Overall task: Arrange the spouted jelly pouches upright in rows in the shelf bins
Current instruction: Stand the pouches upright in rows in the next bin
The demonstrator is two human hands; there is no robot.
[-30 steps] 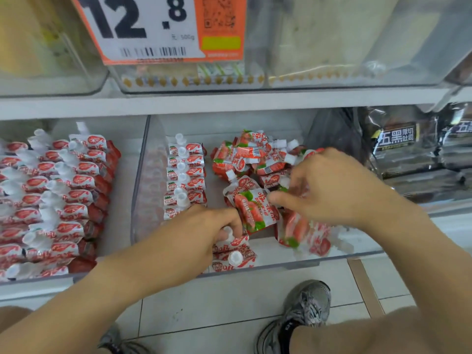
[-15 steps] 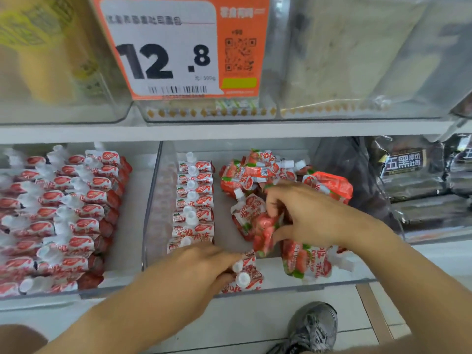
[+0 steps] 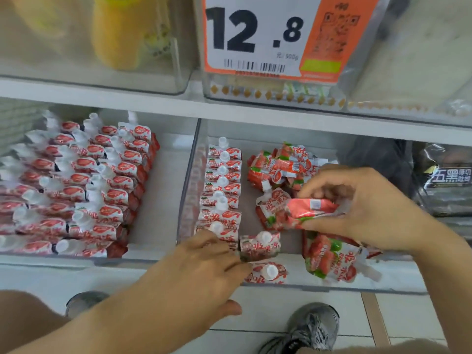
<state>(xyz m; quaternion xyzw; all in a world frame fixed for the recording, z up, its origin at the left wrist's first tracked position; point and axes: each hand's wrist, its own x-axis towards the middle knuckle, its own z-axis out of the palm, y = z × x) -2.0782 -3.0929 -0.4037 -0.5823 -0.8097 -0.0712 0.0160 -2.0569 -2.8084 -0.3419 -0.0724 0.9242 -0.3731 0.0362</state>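
I am working the middle clear shelf bin (image 3: 194, 180) — filling its second row. My right hand (image 3: 367, 210) is pinching a strawberry jelly pouch (image 3: 310, 209), thumb under and fingers curled over it; the pouch is lying sideways in the grip, held above another pouch flat on the bin floor. My left hand (image 3: 204, 267) is resting at the bin's front edge, fingers pressed together against the front of the finished upright row (image 3: 224, 185) along the left wall, bracing it beside two upright pouches (image 3: 260, 245) that are starting the next row. Whether that hand is gripping anything, I cannot tell.

The loose heap (image 3: 278, 164) at the back of the bin and one large pouch (image 3: 332, 259) flat at the front right are waiting unsorted. The left-hand bin (image 3: 76, 190) looks fully stocked.

Judgement: the step in hand is transfer of one pouch from heap to row. The next move is calling for a turn of the pouch — spout up — then seating it snug behind the two starters while my left hand is steadying them against toppling.
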